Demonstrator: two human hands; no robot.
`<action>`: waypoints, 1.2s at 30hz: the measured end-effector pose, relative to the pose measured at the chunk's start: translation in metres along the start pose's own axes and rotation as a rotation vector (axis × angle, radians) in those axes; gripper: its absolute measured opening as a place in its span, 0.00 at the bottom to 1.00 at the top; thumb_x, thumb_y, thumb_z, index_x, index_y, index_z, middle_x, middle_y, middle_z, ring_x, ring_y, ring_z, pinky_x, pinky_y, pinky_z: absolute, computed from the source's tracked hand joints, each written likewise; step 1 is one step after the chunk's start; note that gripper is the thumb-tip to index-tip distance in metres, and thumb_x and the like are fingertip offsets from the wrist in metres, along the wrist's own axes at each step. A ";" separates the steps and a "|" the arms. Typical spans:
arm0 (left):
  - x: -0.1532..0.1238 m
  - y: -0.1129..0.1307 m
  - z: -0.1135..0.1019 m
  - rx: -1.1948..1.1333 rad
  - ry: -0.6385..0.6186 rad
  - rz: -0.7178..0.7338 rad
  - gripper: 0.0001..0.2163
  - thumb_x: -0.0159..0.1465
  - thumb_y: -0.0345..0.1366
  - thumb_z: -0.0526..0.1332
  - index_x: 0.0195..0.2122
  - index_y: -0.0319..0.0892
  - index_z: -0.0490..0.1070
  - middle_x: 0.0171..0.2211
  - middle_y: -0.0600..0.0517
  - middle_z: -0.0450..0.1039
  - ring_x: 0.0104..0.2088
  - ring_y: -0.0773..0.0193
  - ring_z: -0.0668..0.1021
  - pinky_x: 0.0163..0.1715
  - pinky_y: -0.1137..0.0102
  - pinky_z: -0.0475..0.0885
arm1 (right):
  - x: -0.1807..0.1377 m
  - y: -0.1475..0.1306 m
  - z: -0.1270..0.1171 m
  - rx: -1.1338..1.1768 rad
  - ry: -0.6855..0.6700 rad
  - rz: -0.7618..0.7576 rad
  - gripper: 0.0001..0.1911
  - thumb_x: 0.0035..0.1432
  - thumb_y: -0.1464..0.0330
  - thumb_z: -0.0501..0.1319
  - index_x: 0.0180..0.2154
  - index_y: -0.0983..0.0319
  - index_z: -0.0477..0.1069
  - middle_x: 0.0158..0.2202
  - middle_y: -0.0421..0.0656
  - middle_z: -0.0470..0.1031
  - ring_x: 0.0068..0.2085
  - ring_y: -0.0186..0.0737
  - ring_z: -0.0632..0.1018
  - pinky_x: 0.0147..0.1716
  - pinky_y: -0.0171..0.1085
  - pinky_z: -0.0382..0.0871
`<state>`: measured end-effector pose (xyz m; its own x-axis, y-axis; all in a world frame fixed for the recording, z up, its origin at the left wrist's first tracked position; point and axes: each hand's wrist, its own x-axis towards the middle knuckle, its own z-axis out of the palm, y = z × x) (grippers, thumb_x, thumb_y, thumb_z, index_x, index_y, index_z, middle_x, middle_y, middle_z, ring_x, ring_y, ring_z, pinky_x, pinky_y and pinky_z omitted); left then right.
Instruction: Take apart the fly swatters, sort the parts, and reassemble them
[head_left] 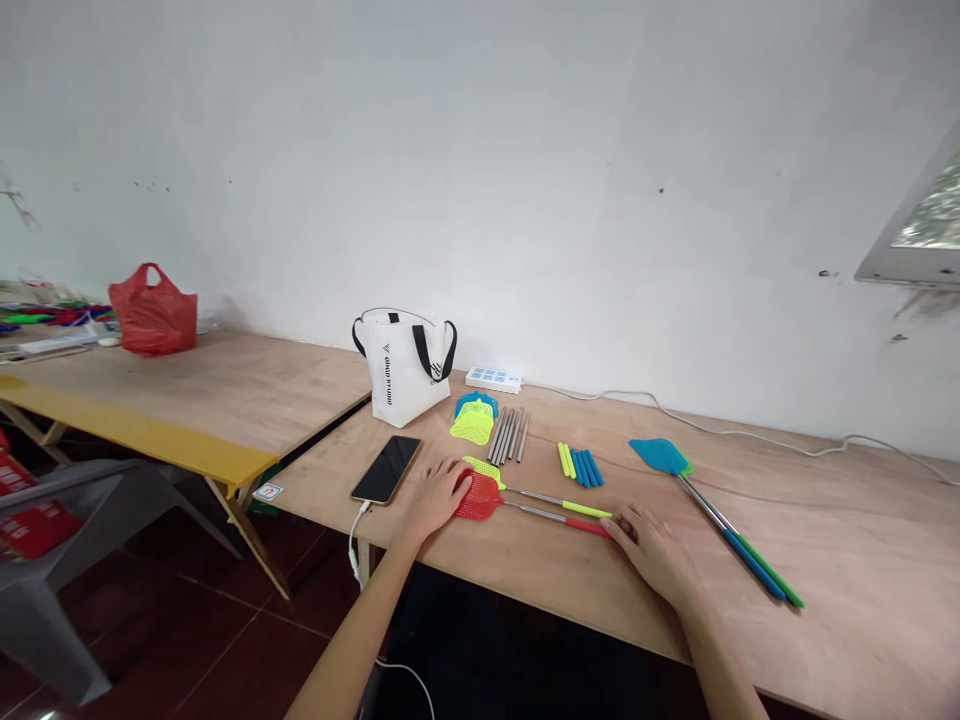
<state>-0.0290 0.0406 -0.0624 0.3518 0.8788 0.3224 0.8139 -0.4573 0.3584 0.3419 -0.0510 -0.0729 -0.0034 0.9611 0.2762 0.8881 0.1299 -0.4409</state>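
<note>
A red fly swatter (478,497) lies crosswise near the table's front edge, its mesh head to the left and its red handle to the right. My left hand (435,497) rests at the left edge of that head, thumb and fingers apart. At the other end, the fingertips of my right hand (646,545) close on the tip of the red handle. Just behind lies a yellow fly swatter (555,500), almost parallel, its handle end close to my right fingers and its head partly covered by the red one.
Behind are loose swatter heads (474,422), metal tubes (510,436) and yellow and blue handle sleeves (581,466). A blue and a green swatter (720,520) lie at right. Left stand a white bag (409,370) and a phone (386,470) on a cable; a power strip (493,379) sits by the wall.
</note>
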 end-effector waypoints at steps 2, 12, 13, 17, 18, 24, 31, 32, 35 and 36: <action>0.000 0.000 0.000 -0.004 0.000 -0.001 0.14 0.74 0.41 0.48 0.52 0.48 0.70 0.56 0.48 0.71 0.58 0.53 0.71 0.58 0.54 0.64 | 0.000 0.000 0.001 -0.004 0.005 -0.002 0.23 0.68 0.49 0.48 0.29 0.56 0.67 0.32 0.42 0.73 0.36 0.46 0.75 0.37 0.42 0.64; 0.000 -0.001 0.000 -0.007 0.005 0.009 0.14 0.74 0.41 0.48 0.52 0.48 0.70 0.56 0.49 0.71 0.57 0.54 0.72 0.58 0.56 0.65 | 0.000 0.002 0.001 0.026 -0.015 0.004 0.25 0.68 0.47 0.47 0.29 0.56 0.68 0.32 0.42 0.73 0.36 0.46 0.75 0.37 0.43 0.64; 0.000 -0.001 0.001 -0.005 0.004 0.008 0.14 0.74 0.41 0.48 0.52 0.48 0.70 0.56 0.49 0.71 0.57 0.54 0.72 0.58 0.56 0.65 | 0.000 0.002 0.001 0.028 -0.013 0.004 0.25 0.67 0.47 0.47 0.29 0.56 0.68 0.32 0.42 0.73 0.36 0.46 0.75 0.37 0.43 0.64; 0.000 -0.001 0.001 -0.009 0.000 0.002 0.14 0.74 0.41 0.48 0.52 0.48 0.70 0.56 0.49 0.72 0.57 0.54 0.72 0.58 0.55 0.65 | 0.000 0.002 0.001 0.034 -0.014 -0.003 0.25 0.68 0.46 0.46 0.30 0.56 0.68 0.32 0.42 0.73 0.37 0.46 0.75 0.38 0.43 0.64; 0.000 -0.001 0.001 -0.011 0.001 0.001 0.14 0.74 0.41 0.48 0.52 0.48 0.70 0.56 0.49 0.71 0.57 0.54 0.72 0.58 0.55 0.64 | 0.000 0.003 0.001 0.034 -0.016 -0.003 0.25 0.68 0.46 0.46 0.30 0.56 0.68 0.33 0.43 0.73 0.37 0.46 0.75 0.38 0.43 0.64; 0.000 -0.001 0.001 -0.006 -0.006 -0.008 0.14 0.74 0.41 0.48 0.52 0.48 0.70 0.57 0.49 0.71 0.58 0.53 0.72 0.57 0.55 0.65 | 0.000 0.008 0.004 0.021 -0.021 -0.008 0.26 0.68 0.46 0.46 0.30 0.56 0.68 0.32 0.42 0.73 0.36 0.46 0.75 0.37 0.43 0.65; 0.001 -0.002 0.002 -0.063 0.044 0.004 0.14 0.74 0.40 0.49 0.52 0.47 0.71 0.54 0.47 0.71 0.55 0.54 0.73 0.58 0.56 0.66 | 0.001 0.012 0.006 0.097 -0.047 -0.052 0.19 0.62 0.47 0.57 0.35 0.54 0.72 0.36 0.41 0.74 0.38 0.45 0.75 0.39 0.42 0.68; 0.001 -0.001 0.001 -0.086 0.072 0.007 0.14 0.73 0.39 0.49 0.53 0.47 0.71 0.54 0.47 0.71 0.55 0.54 0.73 0.58 0.56 0.66 | 0.001 0.011 0.006 0.119 -0.048 -0.055 0.18 0.62 0.48 0.57 0.35 0.54 0.72 0.36 0.41 0.74 0.38 0.45 0.75 0.39 0.42 0.68; 0.001 0.012 -0.003 -0.163 0.136 0.054 0.14 0.73 0.38 0.50 0.53 0.47 0.72 0.54 0.46 0.71 0.57 0.55 0.72 0.60 0.57 0.66 | 0.000 0.008 0.003 0.179 -0.029 -0.057 0.19 0.63 0.48 0.56 0.34 0.55 0.72 0.36 0.42 0.75 0.38 0.46 0.76 0.40 0.43 0.69; 0.001 0.018 -0.004 -0.178 0.132 0.091 0.14 0.73 0.39 0.51 0.53 0.48 0.72 0.56 0.47 0.70 0.58 0.55 0.71 0.61 0.57 0.65 | 0.000 0.008 0.003 0.191 -0.008 -0.048 0.19 0.63 0.47 0.56 0.34 0.55 0.72 0.35 0.42 0.76 0.39 0.46 0.76 0.41 0.43 0.70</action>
<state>-0.0158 0.0328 -0.0523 0.3468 0.8131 0.4676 0.6830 -0.5606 0.4683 0.3477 -0.0490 -0.0784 -0.0481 0.9546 0.2941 0.7832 0.2187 -0.5820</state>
